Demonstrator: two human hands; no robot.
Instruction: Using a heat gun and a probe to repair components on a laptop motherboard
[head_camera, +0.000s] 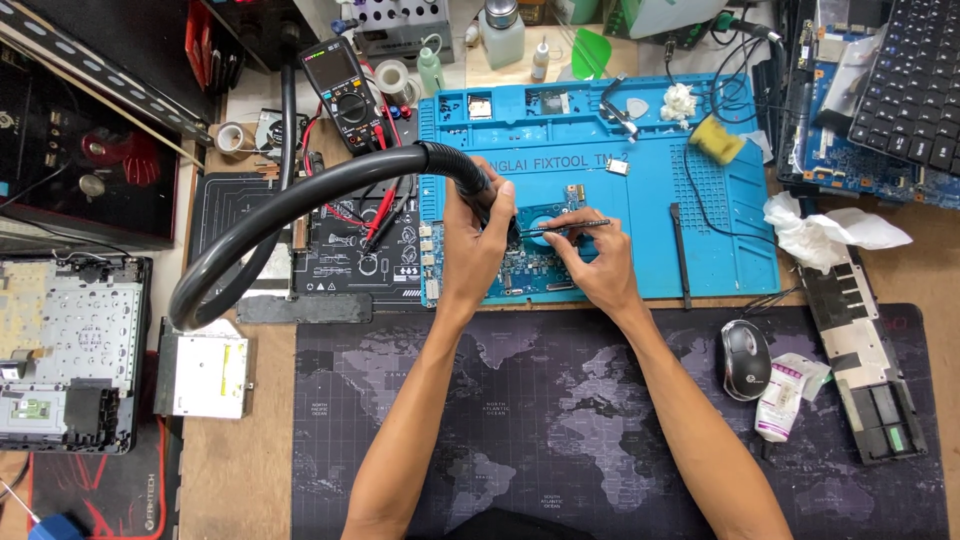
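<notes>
Gripping the black hose (300, 200) in my left hand (478, 240), my right hand (590, 262) pinches tweezers (565, 226) over the circuit board (520, 262); it seems mid-work, the board unfinished.

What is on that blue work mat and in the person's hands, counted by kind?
Black corrugated hose nozzle, in left hand: 1
Thin metal tweezers, in right hand: 1
Blue-green circuit board: 1
Yellow sponge: 1
White cotton wad: 1
Black flat pry tool: 1
Total: 6
</notes>
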